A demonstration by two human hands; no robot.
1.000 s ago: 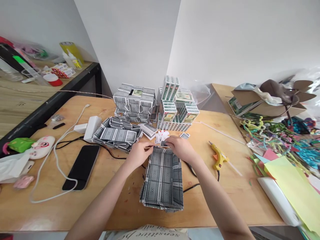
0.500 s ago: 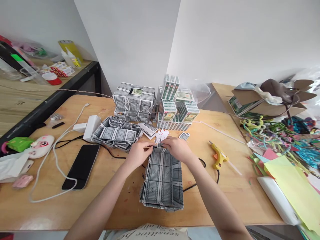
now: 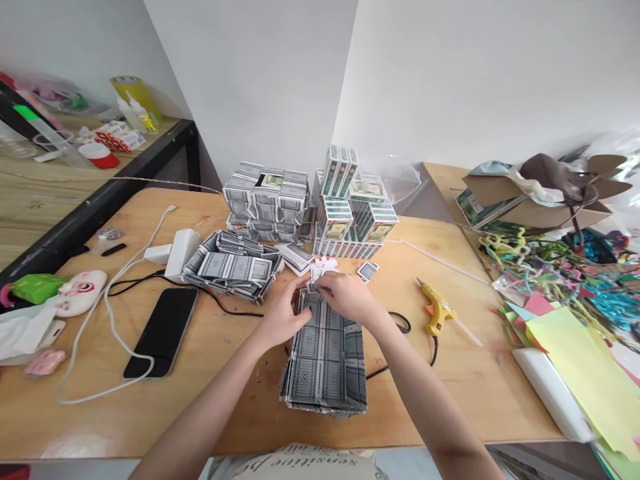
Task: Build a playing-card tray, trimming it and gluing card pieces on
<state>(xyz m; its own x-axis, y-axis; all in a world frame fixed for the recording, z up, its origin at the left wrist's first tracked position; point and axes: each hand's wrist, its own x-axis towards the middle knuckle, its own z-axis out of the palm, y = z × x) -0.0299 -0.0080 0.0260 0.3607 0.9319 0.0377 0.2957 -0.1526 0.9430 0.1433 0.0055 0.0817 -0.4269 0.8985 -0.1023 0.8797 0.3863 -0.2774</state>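
Note:
An open-topped box made of playing cards, with grey patterned backs showing, lies on the table in front of me. My right hand is closed at the box's far end, its fingertips pinching a small grey-backed playing card. At the far left corner my left hand is open, thumb and fingers apart; whether its fingertips touch the box I cannot tell. Just beyond both hands lie loose face-up cards. A second card-built tray stands to the left, with card strips inside it.
Behind are a large card-covered block and stacked card packs. A yellow glue gun lies right, its black cord trailing behind the box. A phone and white cable are left. Coloured paper covers the right side.
My left hand has loosened, its thumb spreading away from the fingers. My right hand has shifted slightly left at the far end, with a card now showing at its fingertips.

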